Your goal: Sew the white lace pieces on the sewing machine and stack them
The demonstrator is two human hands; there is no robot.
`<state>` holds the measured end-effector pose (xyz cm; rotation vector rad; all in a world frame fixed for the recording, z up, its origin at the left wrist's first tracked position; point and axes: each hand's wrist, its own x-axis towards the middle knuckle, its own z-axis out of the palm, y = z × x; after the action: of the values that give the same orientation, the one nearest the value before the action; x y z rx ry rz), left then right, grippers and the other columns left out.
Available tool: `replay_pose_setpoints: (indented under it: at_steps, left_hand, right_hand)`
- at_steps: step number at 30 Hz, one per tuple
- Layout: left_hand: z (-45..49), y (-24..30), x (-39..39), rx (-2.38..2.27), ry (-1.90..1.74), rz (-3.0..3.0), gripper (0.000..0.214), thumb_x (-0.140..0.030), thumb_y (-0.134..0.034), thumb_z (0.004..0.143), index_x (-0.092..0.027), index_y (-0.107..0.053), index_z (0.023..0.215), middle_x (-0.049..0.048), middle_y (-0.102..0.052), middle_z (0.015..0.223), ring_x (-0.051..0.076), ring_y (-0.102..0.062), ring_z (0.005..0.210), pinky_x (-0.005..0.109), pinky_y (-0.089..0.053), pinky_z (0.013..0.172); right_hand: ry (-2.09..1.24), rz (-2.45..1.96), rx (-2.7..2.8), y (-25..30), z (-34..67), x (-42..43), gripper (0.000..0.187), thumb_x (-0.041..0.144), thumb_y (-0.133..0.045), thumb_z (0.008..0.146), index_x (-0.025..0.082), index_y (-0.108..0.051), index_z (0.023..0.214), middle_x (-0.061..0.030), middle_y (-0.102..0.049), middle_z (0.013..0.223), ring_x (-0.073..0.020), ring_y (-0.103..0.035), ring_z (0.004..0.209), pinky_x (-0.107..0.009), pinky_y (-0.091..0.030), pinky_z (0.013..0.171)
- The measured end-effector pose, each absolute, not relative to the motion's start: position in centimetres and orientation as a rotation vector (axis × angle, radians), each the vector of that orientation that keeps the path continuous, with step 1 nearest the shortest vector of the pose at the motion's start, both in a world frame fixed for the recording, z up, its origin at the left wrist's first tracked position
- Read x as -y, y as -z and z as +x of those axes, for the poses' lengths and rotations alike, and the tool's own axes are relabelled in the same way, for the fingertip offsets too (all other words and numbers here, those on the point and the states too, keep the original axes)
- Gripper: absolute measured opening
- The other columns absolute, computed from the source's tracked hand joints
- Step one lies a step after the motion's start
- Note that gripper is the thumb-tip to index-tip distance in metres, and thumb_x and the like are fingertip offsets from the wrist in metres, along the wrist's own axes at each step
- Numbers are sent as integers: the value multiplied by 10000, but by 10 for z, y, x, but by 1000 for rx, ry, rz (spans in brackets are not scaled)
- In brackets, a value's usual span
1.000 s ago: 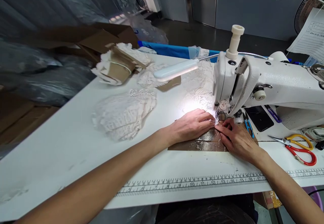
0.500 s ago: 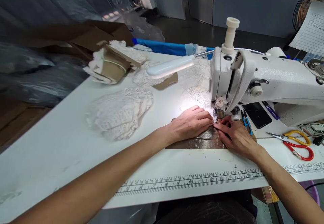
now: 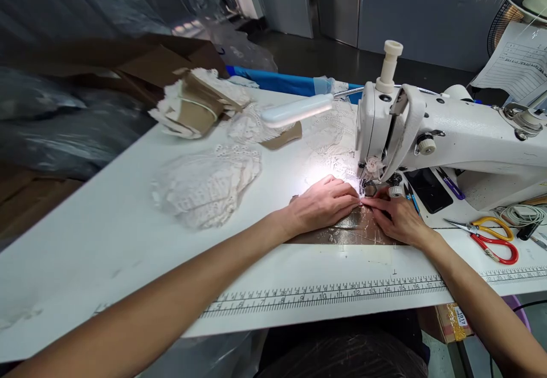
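My left hand [image 3: 329,202] reaches in beside the sewing machine's presser foot [image 3: 366,187]. Its fingers are together and bent, their tips closed on the edge of white lace fabric [image 3: 335,158] at the needle. From the other side my right hand [image 3: 395,215] meets it, thumb and forefinger pinched on a pale bit of the same fabric. Most of that edge is hidden by my fingers. Both hands rest over a shiny brown sheet [image 3: 342,236] on the table. The white sewing machine [image 3: 461,133] stands at the right.
Lace pieces [image 3: 209,187] and a tied lace bundle with brown card [image 3: 192,110] lie left. A white lamp [image 3: 297,110] hangs above. Right are red-and-yellow scissors [image 3: 491,238], blue snips [image 3: 412,200] and a phone [image 3: 428,190]. A ruler strip [image 3: 325,297] lines the front edge.
The view has shifted slightly, so the machine and scissors appear a little further left. My hands keep their place at the presser foot, the right fingertips slightly closer to the left ones.
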<state>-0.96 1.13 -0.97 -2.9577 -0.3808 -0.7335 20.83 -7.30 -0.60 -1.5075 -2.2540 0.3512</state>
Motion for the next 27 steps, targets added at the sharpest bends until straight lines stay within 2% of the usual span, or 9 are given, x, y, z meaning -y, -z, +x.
replay_pose_setpoints:
  at_steps: [4, 7, 10, 13, 16, 19, 21, 24, 27]
  left_hand:
    - [-9, 9, -9, 342, 839, -2916, 299, -281, -395, 1055, -166, -621, 897, 44, -676, 916, 140, -622, 787, 292, -516, 754]
    - [-10, 10, -9, 330, 782, -2922, 282, -268, -377, 1055, -156, -600, 924, 54, -653, 877, 151, -605, 766, 288, -523, 728]
    - [-12, 10, -11, 286, 610, -2994, 298, -144, -321, 1033, -153, -601, 932, 62, -642, 873, 151, -588, 765, 278, -527, 742]
    - [-13, 10, -13, 228, 549, -3074, 316, -61, -315, 990, -149, -616, 951, 86, -655, 1007, 159, -602, 848, 280, -532, 784]
    - [-10, 11, -10, 282, 713, -3118, 302, -84, -329, 984, -141, -625, 978, 86, -660, 981, 166, -616, 865, 288, -538, 784]
    - [-4, 12, -6, 499, 960, -3166, 213, -186, -412, 989, -147, -618, 949, 59, -661, 891, 163, -630, 834, 286, -541, 750]
    - [0, 12, -4, 706, 1083, -3218, 167, -248, -481, 974, -165, -598, 889, 30, -668, 849, 147, -638, 783, 278, -539, 724]
    - [2, 9, -4, 1030, 1204, -3345, 90, -275, -561, 926, -188, -547, 909, -12, -682, 791, 128, -649, 704, 255, -530, 658]
    - [2, 6, -7, 1200, 1286, -3513, 163, -281, -592, 891, -200, -484, 982, -19, -709, 786, 129, -667, 688, 247, -526, 629]
  right_hand:
    - [-412, -1413, 2094, -3, 216, 79, 330, 204, -444, 951, 229, -716, 1137, -66, -631, 979, -184, -622, 829, -317, -544, 754]
    - [-220, -1464, 1991, -13, 233, 91, 319, 236, -426, 955, 197, -718, 1078, -93, -638, 1013, -214, -628, 885, -347, -541, 795]
    - [-79, -1723, 1904, -13, 249, 105, 311, 338, -481, 963, 177, -676, 1145, -110, -635, 975, -237, -627, 799, -366, -544, 723]
    - [65, -1836, 2011, -6, 255, 112, 301, 355, -485, 964, 159, -674, 1092, -114, -620, 881, -256, -608, 755, -359, -522, 651]
    - [215, -1910, 2094, -2, 252, 113, 234, 254, -451, 946, 163, -666, 958, -115, -612, 818, -254, -597, 737, -320, -465, 579]
    - [294, -2011, 2001, -4, 248, 115, 187, 257, -447, 917, 187, -589, 818, -109, -606, 782, -244, -591, 686, -302, -393, 517]
    - [224, -1966, 1892, -6, 245, 118, 209, 320, -420, 934, 217, -508, 775, -89, -602, 757, -232, -590, 658, -302, -393, 522]
    - [-166, -1820, 1787, -8, 236, 120, 255, 419, -354, 979, 251, -414, 796, -24, -580, 660, -198, -568, 561, -296, -424, 520]
    - [-490, -1726, 1847, -7, 221, 114, 218, 421, -329, 986, 240, -427, 913, -2, -604, 651, -188, -556, 495, -292, -429, 493]
